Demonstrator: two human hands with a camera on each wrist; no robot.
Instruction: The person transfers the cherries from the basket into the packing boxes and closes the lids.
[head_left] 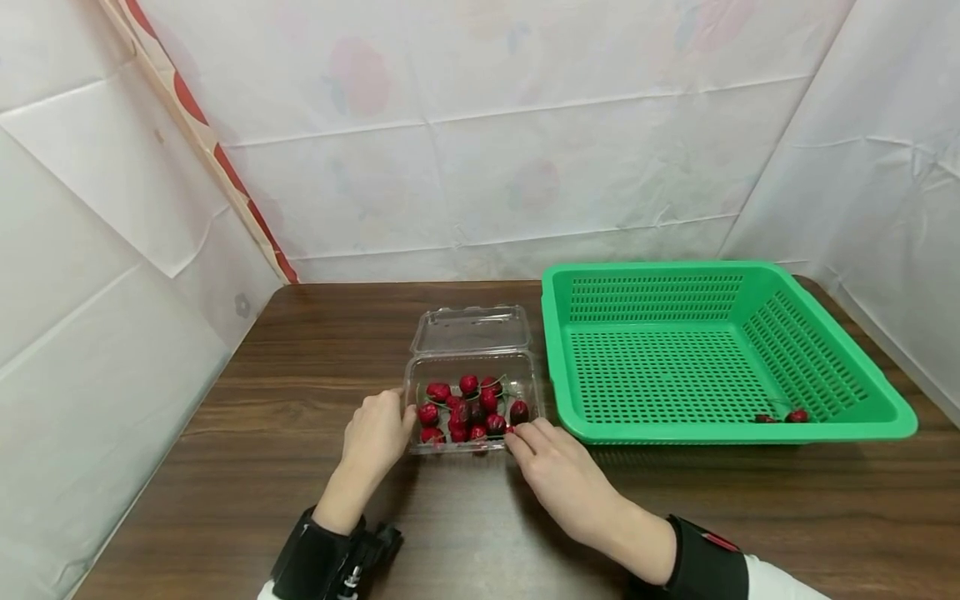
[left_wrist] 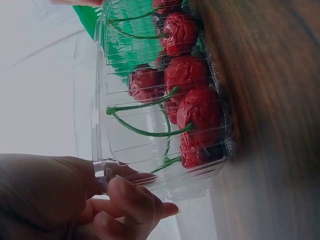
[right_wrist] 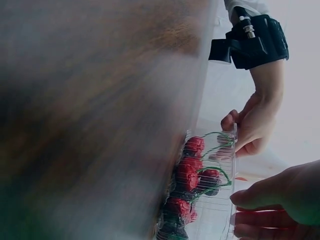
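A clear plastic clamshell box (head_left: 474, 367) stands on the table, its lid (head_left: 471, 331) folded back behind it. Dark red cherries (head_left: 459, 417) with green stems lie inside; up close in the left wrist view the cherries (left_wrist: 186, 75) look wrinkled. At the box's left wall, my left hand (head_left: 377, 433) grips the rim between thumb and fingers. My right hand (head_left: 566, 479) holds the near right corner, with its fingertips at the rim. In the right wrist view the thumb and fingers of that right hand (right_wrist: 280, 210) meet the box edge.
Right of the box sits a large green perforated basket (head_left: 731, 432), with a few cherries (head_left: 797, 416) in its near right corner. The brown wood-grain table (head_left: 285, 467) is bounded by white sheeting (head_left: 480, 167) at the back and on both sides.
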